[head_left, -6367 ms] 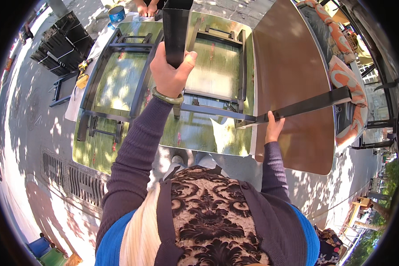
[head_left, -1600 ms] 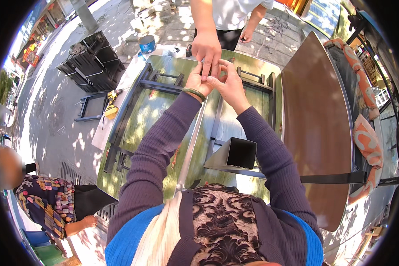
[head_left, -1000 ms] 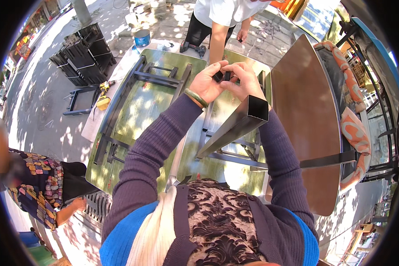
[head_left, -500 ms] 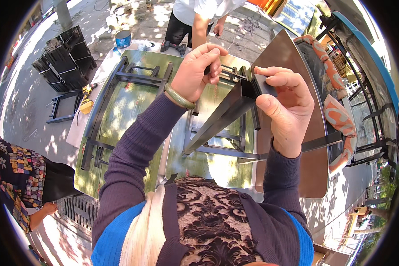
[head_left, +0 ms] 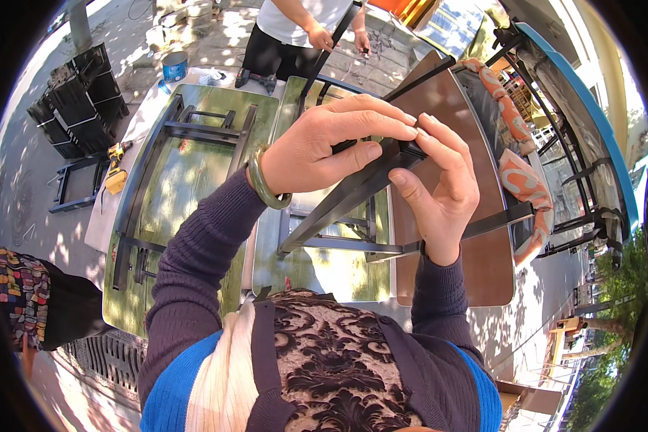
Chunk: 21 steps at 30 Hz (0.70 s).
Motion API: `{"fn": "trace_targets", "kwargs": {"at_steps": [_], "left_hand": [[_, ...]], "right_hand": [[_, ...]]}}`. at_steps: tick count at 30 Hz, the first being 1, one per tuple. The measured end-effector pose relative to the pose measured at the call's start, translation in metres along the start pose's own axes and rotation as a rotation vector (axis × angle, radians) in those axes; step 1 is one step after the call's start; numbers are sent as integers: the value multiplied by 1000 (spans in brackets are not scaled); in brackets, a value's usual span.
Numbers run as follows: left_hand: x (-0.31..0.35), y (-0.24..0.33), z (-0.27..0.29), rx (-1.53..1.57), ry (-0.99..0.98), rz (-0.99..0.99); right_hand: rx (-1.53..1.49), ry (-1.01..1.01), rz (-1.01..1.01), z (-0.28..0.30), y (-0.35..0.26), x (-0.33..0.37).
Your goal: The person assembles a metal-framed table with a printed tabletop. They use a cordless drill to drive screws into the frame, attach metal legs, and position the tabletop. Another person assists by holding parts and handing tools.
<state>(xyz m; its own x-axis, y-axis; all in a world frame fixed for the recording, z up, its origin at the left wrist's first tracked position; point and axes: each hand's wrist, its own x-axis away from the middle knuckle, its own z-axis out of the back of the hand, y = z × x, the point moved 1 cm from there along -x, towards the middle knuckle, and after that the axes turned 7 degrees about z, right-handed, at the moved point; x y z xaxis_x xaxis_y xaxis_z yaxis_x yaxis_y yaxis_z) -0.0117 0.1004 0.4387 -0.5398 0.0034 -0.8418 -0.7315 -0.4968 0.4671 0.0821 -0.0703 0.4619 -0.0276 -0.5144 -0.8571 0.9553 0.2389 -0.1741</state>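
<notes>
A black metal table leg [head_left: 338, 205], a square tube, rises toward me from a frame on the green tabletop [head_left: 324, 270]. At its raised end is a black end cap [head_left: 412, 149], gripped between the thumb and fingers of my right hand [head_left: 439, 183]. How far the cap sits in the tube cannot be made out. My left hand [head_left: 327, 147], a jade-coloured bangle on its wrist, reaches over the same end. Its fingertips meet my right fingertips, and a small black piece [head_left: 342, 146] shows between its thumb and fingers.
Another green tabletop [head_left: 176, 198] with a black frame lies left. A brown tabletop [head_left: 457, 266] is at the right. Across the table a person [head_left: 288, 32] holds a black bar. A yellow drill [head_left: 115, 169] and stacked black frames [head_left: 79, 101] are farther left.
My left hand has come right and opened its fingers over the leg's end. My right hand has brought the black cap onto that end. The person opposite has raised a black bar.
</notes>
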Motion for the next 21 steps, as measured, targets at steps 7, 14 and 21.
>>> {"fn": "trace_targets", "kwargs": {"at_steps": [7,14,21], "left_hand": [[1,-5,-9,72,70,9],[6,1,-7,18,66,68],[55,46,-32,415,313,134]], "right_hand": [[180,44,121,-14,2,4],[208,79,60,-20,-4,12],[41,170,81,16,-11,41]]}}
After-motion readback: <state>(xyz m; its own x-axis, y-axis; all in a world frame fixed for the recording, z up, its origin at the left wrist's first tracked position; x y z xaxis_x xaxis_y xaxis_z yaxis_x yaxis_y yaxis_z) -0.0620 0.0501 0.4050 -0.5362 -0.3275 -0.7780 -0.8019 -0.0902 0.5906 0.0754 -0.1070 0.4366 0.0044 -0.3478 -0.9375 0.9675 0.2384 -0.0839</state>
